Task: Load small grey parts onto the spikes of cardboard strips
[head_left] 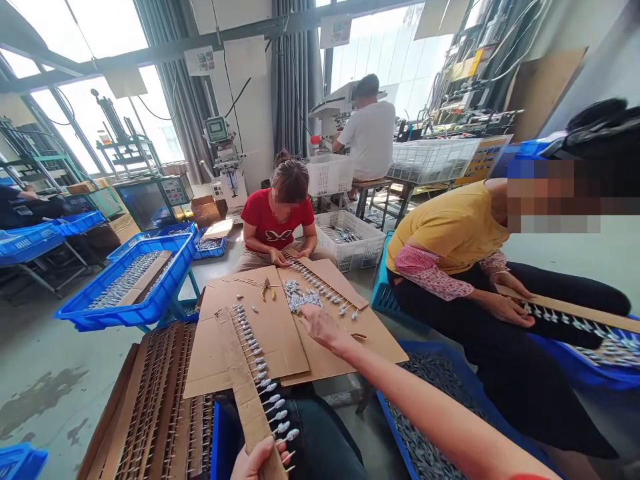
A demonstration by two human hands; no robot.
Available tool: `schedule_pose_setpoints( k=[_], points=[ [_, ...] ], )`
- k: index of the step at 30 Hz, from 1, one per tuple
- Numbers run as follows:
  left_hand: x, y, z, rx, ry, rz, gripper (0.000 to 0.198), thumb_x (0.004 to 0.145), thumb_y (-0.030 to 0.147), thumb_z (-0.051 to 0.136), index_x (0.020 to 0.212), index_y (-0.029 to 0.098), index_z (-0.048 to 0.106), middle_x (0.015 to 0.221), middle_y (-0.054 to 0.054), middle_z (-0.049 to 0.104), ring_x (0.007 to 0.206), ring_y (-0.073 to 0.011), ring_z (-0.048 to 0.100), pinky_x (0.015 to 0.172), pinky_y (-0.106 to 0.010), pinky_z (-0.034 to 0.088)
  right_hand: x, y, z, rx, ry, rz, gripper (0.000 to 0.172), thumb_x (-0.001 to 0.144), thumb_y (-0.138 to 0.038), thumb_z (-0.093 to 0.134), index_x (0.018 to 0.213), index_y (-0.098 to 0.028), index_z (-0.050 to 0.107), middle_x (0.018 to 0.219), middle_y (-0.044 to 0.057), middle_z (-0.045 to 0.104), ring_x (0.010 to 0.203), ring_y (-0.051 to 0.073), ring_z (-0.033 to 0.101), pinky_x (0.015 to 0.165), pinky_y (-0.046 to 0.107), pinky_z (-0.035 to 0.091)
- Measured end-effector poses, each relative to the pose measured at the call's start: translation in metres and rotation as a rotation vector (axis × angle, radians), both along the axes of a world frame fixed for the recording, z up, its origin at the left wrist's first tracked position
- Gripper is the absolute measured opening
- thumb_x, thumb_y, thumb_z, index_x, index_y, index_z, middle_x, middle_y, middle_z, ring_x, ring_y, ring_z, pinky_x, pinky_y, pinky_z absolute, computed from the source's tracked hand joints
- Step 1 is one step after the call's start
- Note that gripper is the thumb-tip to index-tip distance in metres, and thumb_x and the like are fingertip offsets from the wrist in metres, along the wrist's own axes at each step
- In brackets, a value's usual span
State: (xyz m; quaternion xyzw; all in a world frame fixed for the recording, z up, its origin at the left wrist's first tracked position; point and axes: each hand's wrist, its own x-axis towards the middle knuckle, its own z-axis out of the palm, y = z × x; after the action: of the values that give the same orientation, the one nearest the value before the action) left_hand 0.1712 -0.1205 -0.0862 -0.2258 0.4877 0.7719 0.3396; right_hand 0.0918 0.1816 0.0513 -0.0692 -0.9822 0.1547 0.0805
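My left hand is closed on the near end of a long cardboard strip. Small silvery-grey oval pieces on thin pins line the strip's right edge, and its far end rests on a cardboard-covered table. My right hand is stretched over the table at the near side of a heap of loose grey pieces. Its fingers are drawn together; whatever may be between them is too small to make out. Bare pins stick out near my left thumb.
Pliers with yellow handles lie on the table. Across it, a person in red holds another pinned strip. At right sits a person in yellow. Blue crates and stacked strips stand left; a blue bin is below my right arm.
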Motion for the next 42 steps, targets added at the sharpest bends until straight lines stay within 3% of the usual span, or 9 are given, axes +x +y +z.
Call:
schedule_pose_setpoints(
  k=[4,8,15,18,21,23,26,31,42],
  points=[
    [0.016,-0.002,0.027,0.082,0.011,-0.016,0.046,0.064,0.035,0.087,0.099,0.011,0.070,0.092,-0.020,0.079,0.092,-0.0364,0.075,0.089,-0.046,0.055,-0.036,0.015,0.002,0.109,-0.089,-0.021,0.029,0.092,-0.003,0.045,0.105,-0.014,0.068,0.115,0.017,0.069,0.103,0.023,0.062,0.086,0.030,0.044],
    [0.028,-0.004,0.053,0.109,-0.021,-0.077,0.038,0.077,0.039,0.080,0.099,0.010,0.068,0.090,-0.019,0.079,0.086,-0.0340,0.076,0.087,-0.048,0.056,-0.042,0.021,-0.011,0.179,-0.154,-0.030,0.029,0.093,-0.007,0.045,0.109,-0.014,0.067,0.114,0.017,0.068,0.105,0.024,0.060,0.087,0.031,0.044],
    [0.033,-0.003,0.066,0.106,-0.003,-0.118,0.028,0.077,0.028,0.080,0.095,0.009,0.070,0.096,-0.018,0.078,0.085,-0.0287,0.075,0.076,-0.040,0.058,-0.022,0.031,-0.012,0.159,-0.063,-0.084,0.025,0.095,-0.012,0.043,0.103,-0.011,0.067,0.110,0.021,0.069,0.104,0.027,0.061,0.085,0.032,0.044],
    [0.036,-0.001,0.072,0.105,0.009,-0.155,0.029,0.073,0.021,0.082,0.097,0.009,0.071,0.098,-0.017,0.078,0.086,-0.0277,0.074,0.076,-0.039,0.059,-0.005,0.024,-0.011,0.049,0.039,-0.133,0.027,0.097,-0.017,0.038,0.108,-0.009,0.063,0.107,0.021,0.069,0.099,0.027,0.062,0.083,0.033,0.045],
    [0.038,0.001,0.075,0.083,0.000,-0.157,0.030,0.070,0.020,0.083,0.096,0.010,0.071,0.098,-0.017,0.078,0.085,-0.0274,0.074,0.073,-0.038,0.059,0.032,0.000,-0.015,-0.260,0.174,-0.119,0.028,0.099,-0.023,0.036,0.109,-0.012,0.059,0.098,0.015,0.071,0.087,0.023,0.065,0.075,0.031,0.048],
    [0.038,0.002,0.076,0.083,-0.007,-0.153,0.031,0.069,0.020,0.084,0.096,0.011,0.071,0.098,-0.016,0.078,0.085,-0.0275,0.074,0.072,-0.038,0.059,0.069,-0.023,-0.023,-0.404,0.154,-0.040,0.026,0.100,-0.028,0.036,0.105,-0.017,0.059,0.082,0.005,0.070,0.071,0.017,0.065,0.065,0.026,0.050],
    [0.038,0.003,0.077,0.096,-0.016,-0.155,0.033,0.067,0.017,0.084,0.097,0.011,0.071,0.097,-0.015,0.078,0.084,-0.0275,0.074,0.072,-0.038,0.059,0.128,-0.060,-0.042,-0.832,0.012,0.195,0.023,0.096,-0.037,0.049,0.097,-0.020,0.064,0.079,0.001,0.069,0.067,0.016,0.063,0.059,0.025,0.050],
    [0.037,0.003,0.076,0.099,-0.014,-0.158,0.034,0.067,0.013,0.084,0.097,0.010,0.070,0.094,-0.014,0.078,0.080,-0.0255,0.074,0.073,-0.037,0.057,0.177,-0.096,-0.072,-0.822,0.066,0.289,0.016,0.095,-0.029,0.053,0.095,-0.021,0.067,0.091,0.005,0.071,0.082,0.019,0.065,0.076,0.030,0.052],
    [0.036,0.001,0.074,0.101,0.001,-0.164,0.032,0.068,0.012,0.081,0.099,0.010,0.071,0.097,-0.015,0.078,0.083,-0.0273,0.073,0.074,-0.038,0.056,0.176,-0.102,-0.078,-0.757,0.095,0.343,0.019,0.100,-0.027,0.049,0.096,-0.021,0.066,0.091,0.006,0.068,0.083,0.018,0.063,0.077,0.029,0.051]
  ],
)
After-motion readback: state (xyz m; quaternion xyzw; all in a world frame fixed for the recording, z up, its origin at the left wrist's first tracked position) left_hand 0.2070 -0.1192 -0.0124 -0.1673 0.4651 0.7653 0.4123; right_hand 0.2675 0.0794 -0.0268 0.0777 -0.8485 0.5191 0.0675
